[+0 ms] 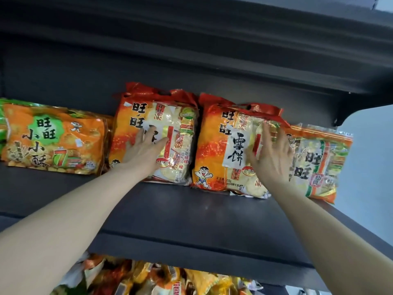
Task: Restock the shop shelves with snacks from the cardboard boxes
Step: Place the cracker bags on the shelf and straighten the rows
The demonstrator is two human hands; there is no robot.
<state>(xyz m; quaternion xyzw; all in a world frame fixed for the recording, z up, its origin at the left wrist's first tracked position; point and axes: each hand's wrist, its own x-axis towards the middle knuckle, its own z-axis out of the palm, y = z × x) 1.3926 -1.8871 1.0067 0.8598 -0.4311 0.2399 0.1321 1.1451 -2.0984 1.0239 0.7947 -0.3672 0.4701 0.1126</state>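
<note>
Glossy plastic film on the red rice-cracker bags [155, 133], crinkled and catching glare. The orange snack bag [53, 141] shines too, while the dark shelf [180, 213] looks smooth, matt painted metal

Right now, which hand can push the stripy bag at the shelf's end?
Probably the right hand: it lies beside the stripy bag; the left hand rests on the farther red bag.

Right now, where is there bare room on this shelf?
Bare: the front strip of the shelf, before the bags, crossed by both forearms. Crowded: the back row, orange bag, left red bag under left hand, right red bag under right hand, striped bag, side by side.
</note>
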